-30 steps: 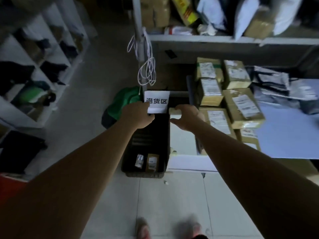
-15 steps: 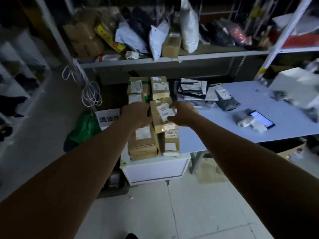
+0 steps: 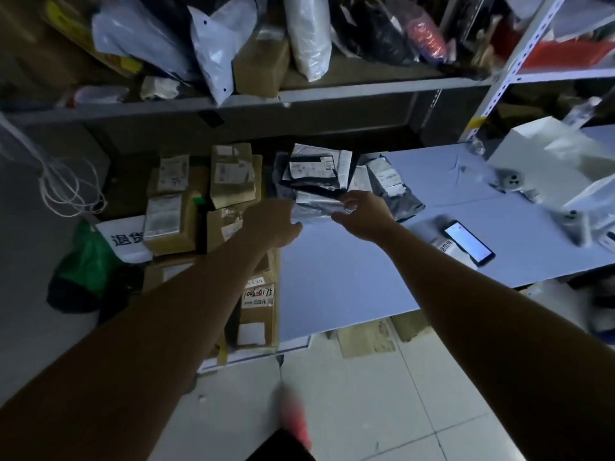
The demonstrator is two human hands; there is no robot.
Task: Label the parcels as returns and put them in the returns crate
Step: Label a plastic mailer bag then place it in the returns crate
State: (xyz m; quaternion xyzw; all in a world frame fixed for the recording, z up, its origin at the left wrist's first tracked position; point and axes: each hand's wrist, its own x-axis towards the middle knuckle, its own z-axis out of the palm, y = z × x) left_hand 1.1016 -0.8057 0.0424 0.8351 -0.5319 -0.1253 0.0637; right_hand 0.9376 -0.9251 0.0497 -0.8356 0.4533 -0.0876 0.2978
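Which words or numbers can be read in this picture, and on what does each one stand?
"退货": on the white sign at the left, partly hidden.
"1006-0175": handwritten on a label on the nearest cardboard box.
Shipping labels on the other boxes and the poly bags, and the phone screen: too blurred to read.

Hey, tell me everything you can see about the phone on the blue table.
The phone is a slim, dark-framed slab lying flat and screen up on the blue table, turned at a slant. Its screen is lit pale, with a small reddish mark near the far end. A white printed slip lies against its left side. Nothing else touches it.
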